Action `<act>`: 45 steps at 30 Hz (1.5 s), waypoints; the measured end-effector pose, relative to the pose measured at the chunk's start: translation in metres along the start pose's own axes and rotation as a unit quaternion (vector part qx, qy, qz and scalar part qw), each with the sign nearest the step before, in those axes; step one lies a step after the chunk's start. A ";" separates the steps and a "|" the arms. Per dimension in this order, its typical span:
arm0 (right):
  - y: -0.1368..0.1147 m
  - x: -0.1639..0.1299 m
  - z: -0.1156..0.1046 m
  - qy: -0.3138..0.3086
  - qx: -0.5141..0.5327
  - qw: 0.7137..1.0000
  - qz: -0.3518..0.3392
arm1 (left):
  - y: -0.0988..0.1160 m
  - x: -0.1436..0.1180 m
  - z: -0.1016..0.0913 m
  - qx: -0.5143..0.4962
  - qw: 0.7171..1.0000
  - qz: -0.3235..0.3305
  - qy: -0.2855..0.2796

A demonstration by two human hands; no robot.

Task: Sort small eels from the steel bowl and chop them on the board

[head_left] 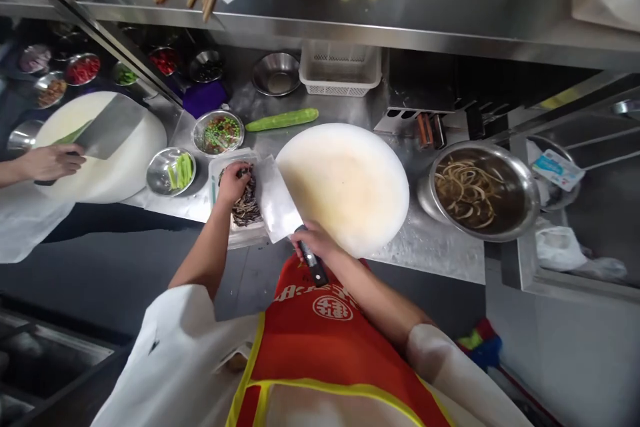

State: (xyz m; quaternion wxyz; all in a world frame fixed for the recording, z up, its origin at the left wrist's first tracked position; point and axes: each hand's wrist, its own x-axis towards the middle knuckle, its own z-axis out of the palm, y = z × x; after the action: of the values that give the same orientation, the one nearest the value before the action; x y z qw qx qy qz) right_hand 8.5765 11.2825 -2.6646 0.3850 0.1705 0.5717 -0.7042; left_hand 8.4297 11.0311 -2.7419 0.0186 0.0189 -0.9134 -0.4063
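My right hand [316, 240] grips the black handle of a cleaver [280, 203], whose broad blade slants over the right rim of a clear plastic container [216, 167] and the left edge of a round white cutting board [345, 180]. Dark shredded strips [246, 207], perhaps mushroom or fungus, fill the container. Over their upper part, my left hand [235, 181] is closed, its fingers curled into the strips. The blade hides part of the container's right side.
Left of the container are bowls of green sticks [180, 172] and chopped peas mix [220, 132]. A peeled cucumber [283, 120] lies behind. At right, a steel pot [487, 190] holds pale strips in liquid. A co-worker's hand [55, 163] holds another cleaver [113, 127].
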 end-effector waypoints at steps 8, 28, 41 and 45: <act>0.064 -0.093 -0.081 0.177 0.048 0.983 -0.022 | -0.046 0.014 0.007 0.086 0.996 -0.023 -0.022; 0.010 -0.066 -0.195 0.177 -0.662 0.675 -0.272 | 0.299 -0.064 0.167 -0.008 0.977 0.211 0.000; -0.003 -0.201 -0.385 0.140 -0.589 0.759 -0.239 | 0.415 -0.060 0.347 0.274 0.823 0.223 -0.445; -0.024 -0.184 -0.433 0.167 -0.611 0.750 -0.190 | 0.411 -0.048 0.374 0.319 0.810 0.163 -0.465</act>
State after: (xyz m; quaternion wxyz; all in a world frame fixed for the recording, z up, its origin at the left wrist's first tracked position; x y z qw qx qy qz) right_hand 8.5910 11.7532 -2.6476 0.1635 -0.0989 0.9557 -0.2240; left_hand 8.4515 11.5863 -2.6878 -0.3495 -0.3161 -0.8809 -0.0439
